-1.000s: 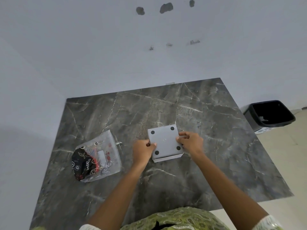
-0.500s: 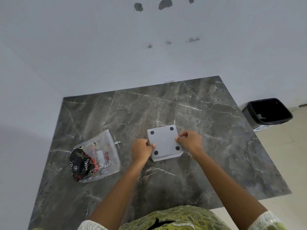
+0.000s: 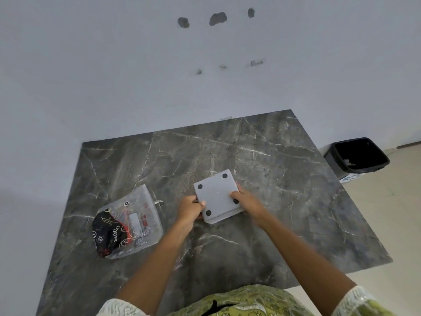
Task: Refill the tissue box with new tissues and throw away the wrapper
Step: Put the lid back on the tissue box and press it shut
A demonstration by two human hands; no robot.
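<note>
A grey square tissue box (image 3: pixel 216 195) lies upside down on the dark marble table (image 3: pixel 284 160), its flat bottom with black round feet facing up. My left hand (image 3: pixel 190 207) grips its near-left edge and my right hand (image 3: pixel 247 201) holds its right side, fingers lying over the bottom panel. The box is turned slightly counter-clockwise. To the left lies a clear plastic tissue pack wrapper (image 3: pixel 127 223) with black and red print; whether tissues are inside it I cannot tell.
A black waste bin (image 3: pixel 357 157) stands on the floor beyond the table's far right corner. A white wall runs along the table's back and left edges. The table's near edge is at my body.
The box has turned a little between my hands. My right hand's fingers have slid onto the bottom panel near its near-right foot.
</note>
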